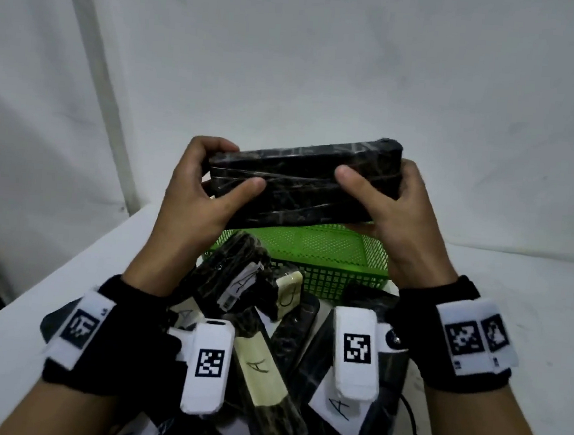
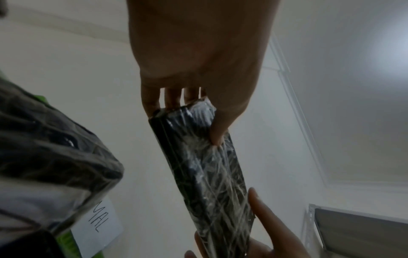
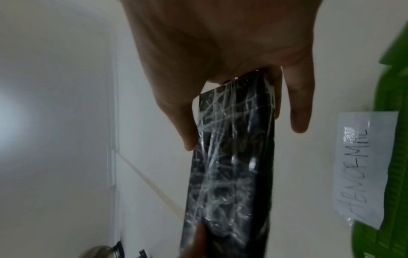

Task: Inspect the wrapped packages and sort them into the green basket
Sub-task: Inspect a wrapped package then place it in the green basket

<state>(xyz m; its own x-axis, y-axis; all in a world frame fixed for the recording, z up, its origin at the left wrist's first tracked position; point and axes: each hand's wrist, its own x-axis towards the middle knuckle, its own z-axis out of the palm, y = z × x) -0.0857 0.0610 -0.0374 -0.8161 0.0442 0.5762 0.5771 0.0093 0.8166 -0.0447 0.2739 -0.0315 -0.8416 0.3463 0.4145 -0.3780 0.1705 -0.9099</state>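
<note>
A long black package wrapped in clear film is held up in the air, lying crosswise above the green basket. My left hand grips its left end, thumb on the near face and fingers behind. My right hand grips its right end the same way. The left wrist view shows the package running away from my left hand to the other hand's fingers. In the right wrist view my right hand pinches the package. No label shows on the faces I can see.
A heap of several wrapped packages, some with paper labels marked "A", lies on the white table in front of the basket. A handwritten paper label is taped to the basket's wall. A white wall stands behind.
</note>
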